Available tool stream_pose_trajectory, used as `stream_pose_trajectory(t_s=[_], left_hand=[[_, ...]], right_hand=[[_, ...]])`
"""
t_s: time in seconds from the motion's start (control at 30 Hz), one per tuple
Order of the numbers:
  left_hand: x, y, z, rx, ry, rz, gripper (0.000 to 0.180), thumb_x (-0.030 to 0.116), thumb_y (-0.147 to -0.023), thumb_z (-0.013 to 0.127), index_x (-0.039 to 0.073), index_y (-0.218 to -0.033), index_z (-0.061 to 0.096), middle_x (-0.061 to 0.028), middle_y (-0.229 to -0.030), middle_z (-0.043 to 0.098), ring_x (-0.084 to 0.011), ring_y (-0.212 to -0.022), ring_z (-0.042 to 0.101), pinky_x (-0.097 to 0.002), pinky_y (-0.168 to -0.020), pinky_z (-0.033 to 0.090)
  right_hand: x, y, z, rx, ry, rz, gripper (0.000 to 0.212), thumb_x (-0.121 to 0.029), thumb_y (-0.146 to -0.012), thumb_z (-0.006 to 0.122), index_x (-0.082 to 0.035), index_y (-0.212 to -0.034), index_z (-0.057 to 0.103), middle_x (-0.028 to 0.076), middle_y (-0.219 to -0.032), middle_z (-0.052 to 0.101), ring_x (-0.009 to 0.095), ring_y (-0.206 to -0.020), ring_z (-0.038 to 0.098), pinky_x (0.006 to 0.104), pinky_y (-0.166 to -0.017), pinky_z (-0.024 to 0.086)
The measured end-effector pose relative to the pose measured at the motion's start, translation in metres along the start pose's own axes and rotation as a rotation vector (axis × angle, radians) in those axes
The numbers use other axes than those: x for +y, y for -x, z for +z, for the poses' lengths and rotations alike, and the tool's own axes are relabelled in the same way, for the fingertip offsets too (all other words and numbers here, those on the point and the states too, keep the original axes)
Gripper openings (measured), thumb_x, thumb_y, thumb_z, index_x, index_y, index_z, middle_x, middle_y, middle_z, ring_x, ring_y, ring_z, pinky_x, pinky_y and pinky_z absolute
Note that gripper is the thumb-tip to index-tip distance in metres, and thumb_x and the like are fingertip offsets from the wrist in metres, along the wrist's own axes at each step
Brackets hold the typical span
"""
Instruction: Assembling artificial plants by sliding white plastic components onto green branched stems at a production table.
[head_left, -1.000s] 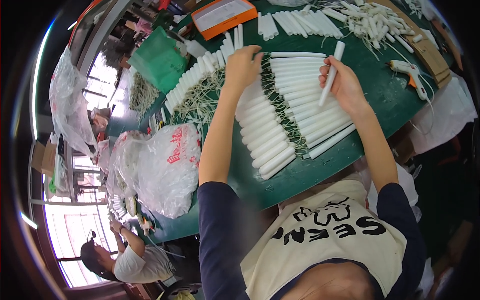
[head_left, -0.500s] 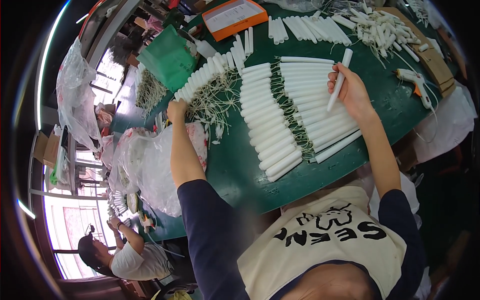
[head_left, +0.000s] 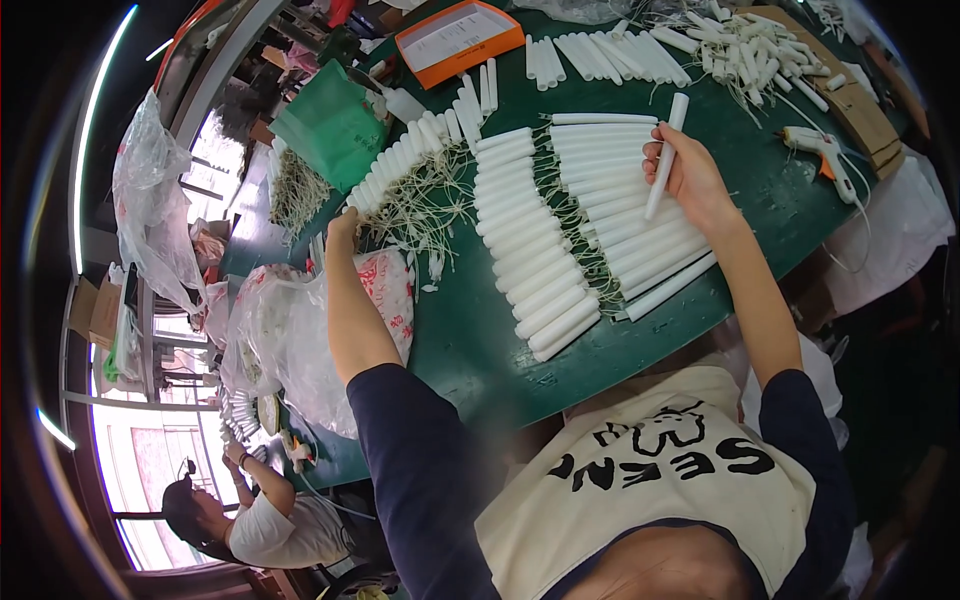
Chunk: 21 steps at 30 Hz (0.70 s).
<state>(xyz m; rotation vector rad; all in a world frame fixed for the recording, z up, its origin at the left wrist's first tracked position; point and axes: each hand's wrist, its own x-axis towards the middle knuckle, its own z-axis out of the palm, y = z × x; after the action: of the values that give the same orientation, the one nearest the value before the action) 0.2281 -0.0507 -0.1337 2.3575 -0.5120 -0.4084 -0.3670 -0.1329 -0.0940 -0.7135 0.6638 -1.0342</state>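
My right hand (head_left: 697, 185) is closed around a long white candle-shaped tube (head_left: 669, 150), held tilted above a fanned row of similar long tubes (head_left: 640, 215) with wires at their left ends. Beside that row lies a second row of thick white tubes (head_left: 520, 220), with green-white wires between the two. My left hand (head_left: 342, 232) reaches to the near left end of a curved row of short white tubes (head_left: 405, 155), fingers curled in. Whatever is in its fingers is hidden. Tangled pale wires (head_left: 420, 205) trail from the short tubes.
A glue gun (head_left: 825, 160) lies at the right edge near a cardboard piece (head_left: 850, 110). Loose wired tubes (head_left: 745, 60) are heaped at the far right. An orange box (head_left: 460, 45), a green bag (head_left: 330, 125) and plastic bags (head_left: 300, 340) surround the work. A co-worker (head_left: 270, 520) sits at left.
My left hand has shifted slightly toward me and left at the row's end. My right hand keeps the tube in nearly the same pose. The whole view has shifted a little.
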Motion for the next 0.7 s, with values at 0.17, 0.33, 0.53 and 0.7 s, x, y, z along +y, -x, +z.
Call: stream_pose_trajectory(t_s=[0.17,0.33,0.53,0.7], left_hand=[[0.056,0.049,-0.002,-0.195,0.228,-0.107,0.039,0.036,-0.077,0.051,0.007,-0.052,0.046,-0.0055,-0.041,0.038,-0.0203,-0.031,0.039,-0.0367,-0.034,0.029],[0.056,0.072,-0.03,-0.062,0.162,0.251,0.036,0.033,-0.08,0.048,0.0,-0.066,0.049,-0.0044,-0.05,0.042,-0.0167,-0.035,0.037,-0.0306,-0.036,0.029],[0.052,0.103,-0.017,-0.106,0.228,0.302,0.035,0.039,-0.087,0.048,0.006,-0.079,0.051,-0.0009,-0.065,0.047,-0.0097,-0.058,0.044,-0.0253,-0.052,0.036],[0.046,0.094,-0.013,0.139,0.303,0.57,0.035,0.031,-0.091,0.046,-0.003,-0.089,0.052,-0.0033,-0.072,0.05,-0.0125,-0.065,0.048,-0.0264,-0.057,0.039]], right_hand=[[0.002,-0.002,-0.012,0.048,0.012,-0.016,0.019,-0.025,-0.094,0.047,-0.007,-0.091,0.048,0.003,-0.075,0.054,0.013,-0.065,0.053,0.0267,-0.06,0.045],[0.003,-0.002,-0.006,0.012,0.019,-0.011,0.019,-0.025,-0.094,0.047,-0.006,-0.092,0.049,0.004,-0.076,0.055,0.013,-0.066,0.054,0.0267,-0.06,0.046],[0.006,-0.007,-0.01,0.035,0.005,-0.027,0.02,-0.024,-0.092,0.049,-0.004,-0.093,0.051,0.005,-0.075,0.057,0.015,-0.064,0.057,0.0283,-0.058,0.049],[0.006,-0.009,-0.013,0.012,-0.006,-0.03,0.021,-0.024,-0.092,0.049,-0.003,-0.094,0.05,0.005,-0.075,0.057,0.015,-0.064,0.057,0.0285,-0.059,0.049]])
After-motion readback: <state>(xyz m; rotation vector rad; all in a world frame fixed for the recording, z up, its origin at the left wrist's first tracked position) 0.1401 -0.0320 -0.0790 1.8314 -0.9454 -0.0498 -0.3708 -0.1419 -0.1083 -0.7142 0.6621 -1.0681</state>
